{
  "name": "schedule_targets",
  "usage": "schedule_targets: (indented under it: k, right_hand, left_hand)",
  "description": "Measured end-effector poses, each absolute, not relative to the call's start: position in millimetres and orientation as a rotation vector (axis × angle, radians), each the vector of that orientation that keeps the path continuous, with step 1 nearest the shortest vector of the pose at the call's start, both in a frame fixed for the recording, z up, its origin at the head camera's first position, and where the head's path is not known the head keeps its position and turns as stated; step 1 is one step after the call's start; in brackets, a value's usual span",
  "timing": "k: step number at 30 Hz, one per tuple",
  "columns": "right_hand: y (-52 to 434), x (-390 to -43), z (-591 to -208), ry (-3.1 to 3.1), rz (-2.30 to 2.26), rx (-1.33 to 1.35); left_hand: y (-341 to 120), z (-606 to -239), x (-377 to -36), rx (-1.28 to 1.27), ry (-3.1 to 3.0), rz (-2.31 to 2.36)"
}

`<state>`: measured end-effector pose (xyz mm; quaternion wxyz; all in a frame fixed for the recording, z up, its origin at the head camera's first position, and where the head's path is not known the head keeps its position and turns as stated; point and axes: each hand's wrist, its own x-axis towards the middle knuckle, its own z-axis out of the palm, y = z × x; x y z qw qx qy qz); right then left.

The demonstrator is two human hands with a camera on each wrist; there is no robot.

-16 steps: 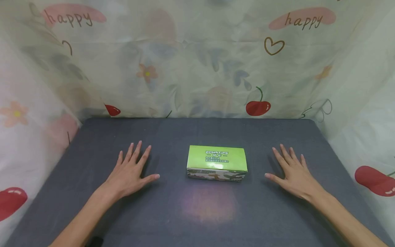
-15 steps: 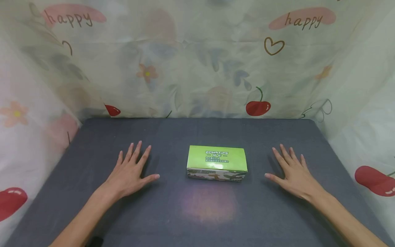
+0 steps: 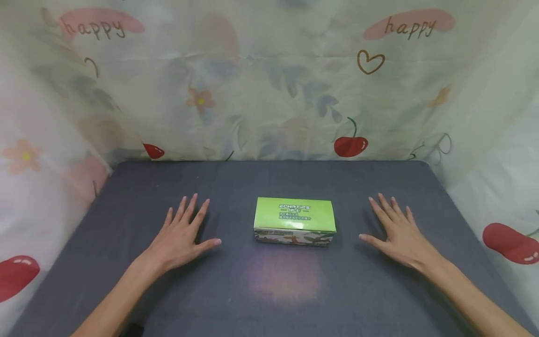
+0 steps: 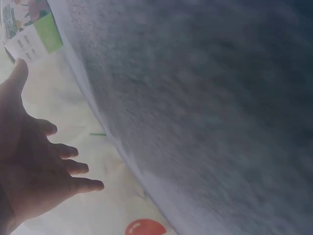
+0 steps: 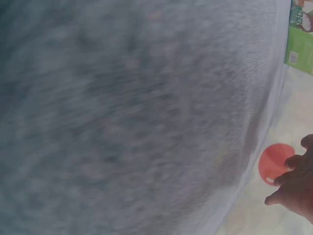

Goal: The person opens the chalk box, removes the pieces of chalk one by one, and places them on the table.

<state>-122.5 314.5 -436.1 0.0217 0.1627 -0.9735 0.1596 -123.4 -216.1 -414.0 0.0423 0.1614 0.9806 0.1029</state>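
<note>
a green box [image 3: 294, 220] lies flat near the middle of the dark grey tabletop [image 3: 269, 290], its long side running left to right, with white lettering on its top and a patterned front face toward the person. the left hand [image 3: 178, 236] rests palm down on the tabletop to the left of the box, apart from it, with straight fingers spread and the thumb pointing toward the box. the right hand [image 3: 397, 234] mirrors it on the other side, flat, fingers spread, thumb toward the box, also not touching it. neither hand holds anything.

compared with half a second ago, very little differs. the box has kept its place on the tabletop. the left hand sits slightly further to the right, a touch nearer the box, and the right hand has drifted slightly to the left and a little further up the tabletop; part of this may be a small shift of the head camera, since the cloth pattern has moved a little too. both hands remain flat and spread as before.

the left wrist view shows the left hand [image 4: 34, 166] with fingers spread and a corner of the box [image 4: 34, 29] beyond the thumb. the right wrist view is blurred; it shows only the fingertips [image 5: 293, 188] and an edge of the box [image 5: 299, 44].

a pale cloth [image 3: 269, 84] printed with cherries, flowers and the word "happy" hangs behind and beside the tabletop.
</note>
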Motion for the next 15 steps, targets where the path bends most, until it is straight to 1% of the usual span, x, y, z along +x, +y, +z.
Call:
schedule_targets:
  k: [15]
  right_hand:
    - [289,-127,-418,-2.937,0.531,0.62]
  left_hand:
    - [-183,-415,-137,0.608,2.995,0.283]
